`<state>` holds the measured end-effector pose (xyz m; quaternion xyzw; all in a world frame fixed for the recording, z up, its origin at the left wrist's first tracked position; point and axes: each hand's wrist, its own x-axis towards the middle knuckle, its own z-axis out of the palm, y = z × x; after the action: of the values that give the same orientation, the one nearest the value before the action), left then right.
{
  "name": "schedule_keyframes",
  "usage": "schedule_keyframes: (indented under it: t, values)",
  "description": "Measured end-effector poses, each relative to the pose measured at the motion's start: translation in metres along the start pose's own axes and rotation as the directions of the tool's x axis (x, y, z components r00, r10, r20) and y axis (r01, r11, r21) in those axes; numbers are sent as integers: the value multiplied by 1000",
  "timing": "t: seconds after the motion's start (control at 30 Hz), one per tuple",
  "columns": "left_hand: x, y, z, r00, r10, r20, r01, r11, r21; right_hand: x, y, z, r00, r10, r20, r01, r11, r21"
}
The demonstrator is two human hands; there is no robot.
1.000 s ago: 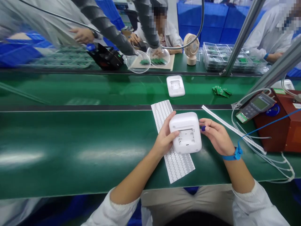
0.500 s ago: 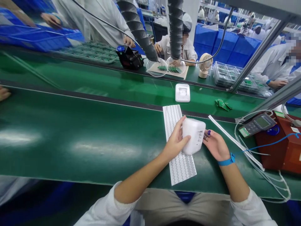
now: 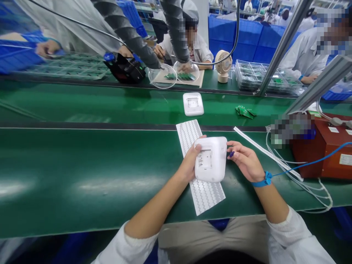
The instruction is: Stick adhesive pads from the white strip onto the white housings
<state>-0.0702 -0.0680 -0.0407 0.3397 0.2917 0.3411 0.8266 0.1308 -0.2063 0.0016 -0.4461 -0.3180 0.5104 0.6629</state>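
Observation:
My left hand (image 3: 189,163) grips a white square plastic casing (image 3: 210,159) by its left side, its recessed underside facing up, above a long white sheet of small stickers (image 3: 202,190) on the green table. My right hand (image 3: 246,161) touches the casing's right edge, with a small dark blue piece (image 3: 231,154) pinched at the fingertips. A blue wrist strap (image 3: 261,180) with a blue cord circles my right wrist.
A second white casing (image 3: 193,103) and small green circuit boards (image 3: 244,112) lie on the conveyor belt. A thin white strip (image 3: 264,150), a red box (image 3: 327,146) and white cables sit at right. Co-workers, a small fan (image 3: 223,62) and clear trays (image 3: 255,75) line the far side.
The casing has been turned in my hands from on edge back to flat, underside up. The second casing on the belt has drifted left.

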Motion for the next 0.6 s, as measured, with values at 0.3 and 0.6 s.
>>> schedule_keyframes:
  t: [0.3, 0.6]
  values:
    - [-13, -11, -6, 969, -65, 239, 92, 990, -103, 1, 6, -5, 940, -247, 233, 239, 969, 65]
    - [-21, -8, 0, 924, 4, 383, 48, 991, -126, -5, -3, -7, 899, -270, 346, 333, 933, -137]
